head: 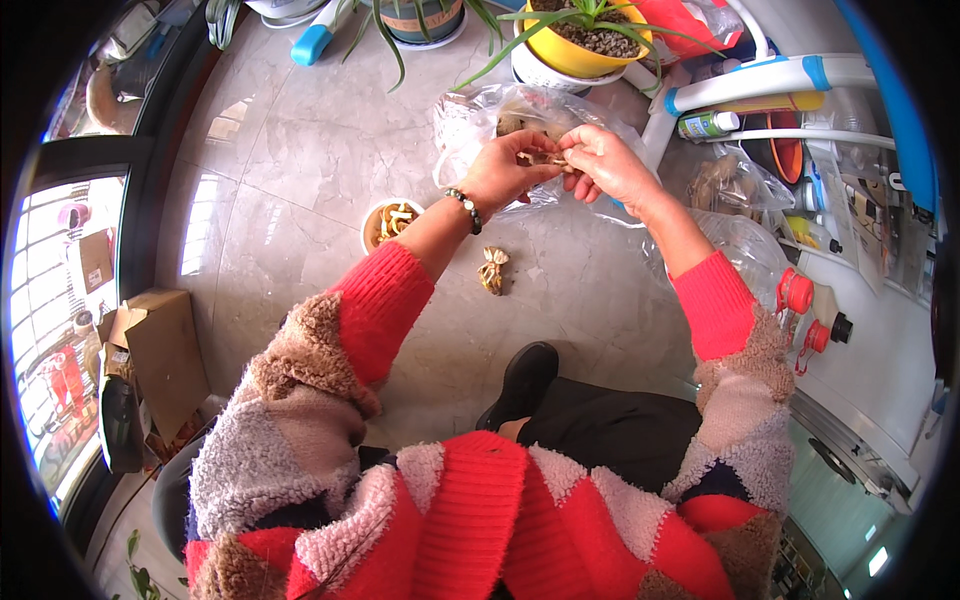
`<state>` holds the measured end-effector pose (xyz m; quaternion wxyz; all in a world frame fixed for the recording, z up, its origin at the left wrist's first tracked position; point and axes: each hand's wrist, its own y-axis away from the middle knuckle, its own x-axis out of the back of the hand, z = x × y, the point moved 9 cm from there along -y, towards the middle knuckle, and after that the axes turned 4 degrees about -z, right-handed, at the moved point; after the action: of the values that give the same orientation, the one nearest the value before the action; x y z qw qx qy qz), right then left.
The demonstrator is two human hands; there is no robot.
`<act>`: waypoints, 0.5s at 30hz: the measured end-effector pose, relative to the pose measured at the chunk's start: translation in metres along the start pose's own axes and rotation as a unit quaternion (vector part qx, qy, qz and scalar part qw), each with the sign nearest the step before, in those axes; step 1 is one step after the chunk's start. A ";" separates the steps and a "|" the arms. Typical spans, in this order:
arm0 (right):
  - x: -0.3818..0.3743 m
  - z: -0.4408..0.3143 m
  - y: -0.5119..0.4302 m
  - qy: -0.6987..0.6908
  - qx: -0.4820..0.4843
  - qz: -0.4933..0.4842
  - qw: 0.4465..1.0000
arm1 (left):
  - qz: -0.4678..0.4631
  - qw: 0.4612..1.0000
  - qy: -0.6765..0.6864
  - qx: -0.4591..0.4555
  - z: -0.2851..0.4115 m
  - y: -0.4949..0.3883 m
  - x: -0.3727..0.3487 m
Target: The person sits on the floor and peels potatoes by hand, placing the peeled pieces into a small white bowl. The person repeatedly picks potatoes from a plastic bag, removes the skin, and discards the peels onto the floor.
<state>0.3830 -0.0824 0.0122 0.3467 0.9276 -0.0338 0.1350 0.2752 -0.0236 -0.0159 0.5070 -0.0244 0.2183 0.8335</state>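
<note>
My left hand (510, 166) and my right hand (607, 166) meet above a clear plastic bag (459, 124). Between their fingertips they pinch a small, pale brown, dried-looking piece (553, 159), partly hidden by the fingers. Rounded brown lumps (512, 124) show inside the bag, just behind my hands. A small white bowl (367, 231) stands left of my left forearm, which covers part of it. Yellowish-brown strips (395, 219) lie in that bowl. One knobbly, dried yellow-brown clump (492, 271) rests by itself on the tiled floor (420, 315), nearer to me.
Potted plants, one in a yellow pot (592, 56), stand at the back. On the right are a white tubular frame (780, 77), a bottle with a green label (701, 125) and large clear bottles with red caps (796, 291). Cardboard (166, 360) leans at left. My black shoe (529, 379) is below.
</note>
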 end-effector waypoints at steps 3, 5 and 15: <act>0.004 0.002 0.001 -0.035 -0.017 0.044 0.998 | -0.005 0.999 0.026 0.024 -0.010 -0.003 0.001; 0.009 0.006 0.001 -0.043 -0.034 0.067 0.996 | 0.000 0.998 0.051 0.028 -0.015 -0.003 0.003; -0.001 -0.035 0.014 0.261 0.254 0.115 0.924 | 0.003 0.991 0.120 0.058 -0.029 -0.003 0.012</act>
<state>0.3722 -0.0699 0.0458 0.0780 0.9062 -0.0127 0.4154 0.2665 -0.0242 -0.0463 0.4749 -0.0940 0.3260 0.8120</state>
